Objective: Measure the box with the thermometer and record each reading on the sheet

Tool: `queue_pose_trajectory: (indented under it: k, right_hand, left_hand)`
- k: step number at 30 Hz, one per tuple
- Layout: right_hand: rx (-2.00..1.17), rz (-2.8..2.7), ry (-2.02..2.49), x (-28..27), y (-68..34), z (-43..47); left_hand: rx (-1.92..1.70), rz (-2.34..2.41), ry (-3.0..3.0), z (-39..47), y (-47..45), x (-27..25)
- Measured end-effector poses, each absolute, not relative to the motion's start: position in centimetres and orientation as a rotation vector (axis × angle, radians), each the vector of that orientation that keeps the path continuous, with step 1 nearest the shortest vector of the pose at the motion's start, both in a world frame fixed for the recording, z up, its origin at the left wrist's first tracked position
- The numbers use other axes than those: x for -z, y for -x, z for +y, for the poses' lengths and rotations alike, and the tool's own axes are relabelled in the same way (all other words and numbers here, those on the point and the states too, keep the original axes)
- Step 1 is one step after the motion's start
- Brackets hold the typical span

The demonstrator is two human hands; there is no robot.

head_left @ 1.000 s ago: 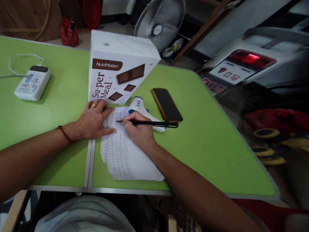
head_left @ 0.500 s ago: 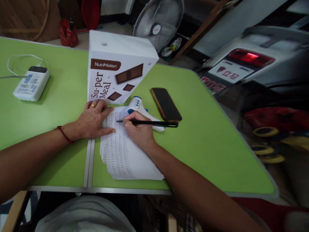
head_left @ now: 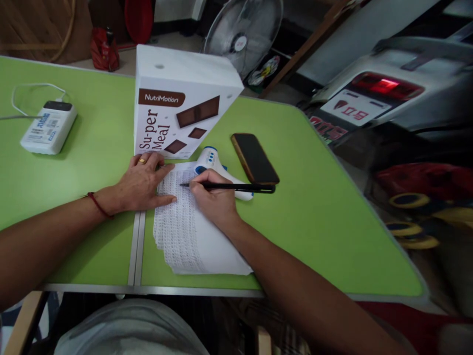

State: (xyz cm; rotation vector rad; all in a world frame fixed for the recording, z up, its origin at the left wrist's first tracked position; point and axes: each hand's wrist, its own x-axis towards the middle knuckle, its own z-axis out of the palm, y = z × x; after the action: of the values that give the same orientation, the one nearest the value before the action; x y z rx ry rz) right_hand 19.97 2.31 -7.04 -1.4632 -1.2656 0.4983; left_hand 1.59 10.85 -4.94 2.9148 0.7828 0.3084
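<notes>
My right hand (head_left: 215, 199) is closed around a black pen (head_left: 244, 187), its tip at the written upper part of a stack of white paper (head_left: 221, 251). Rows of small handwriting cover the left side of the top sheet; the right side is blank. My left hand (head_left: 142, 185) lies flat with fingers spread, thumb and fingertips on the paper's upper left edge. Just beyond its fingers stands a white NutriMotion box (head_left: 162, 118). A white and blue infrared thermometer (head_left: 207, 159) lies behind my right hand, partly hidden by it.
A phone (head_left: 254, 158) lies right of the thermometer. At the left, a white power bank (head_left: 50, 128) has cables attached. The green table (head_left: 314, 222) has a metal seam left of the paper. Past it are a fan (head_left: 242, 42) and a scooter (head_left: 384, 98).
My right hand and the pen have shifted very slightly to the right along the paper. My left hand keeps its place.
</notes>
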Motion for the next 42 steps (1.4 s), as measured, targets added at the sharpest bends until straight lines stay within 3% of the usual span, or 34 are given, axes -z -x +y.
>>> queue_pose_trajectory:
  k: [42]
  right_hand:
    - [-0.536,-1.271,1.465,6.15,-19.79,2.02]
  left_hand:
    - [-0.319,0.779,-2.916,10.85,-1.61,4.91]
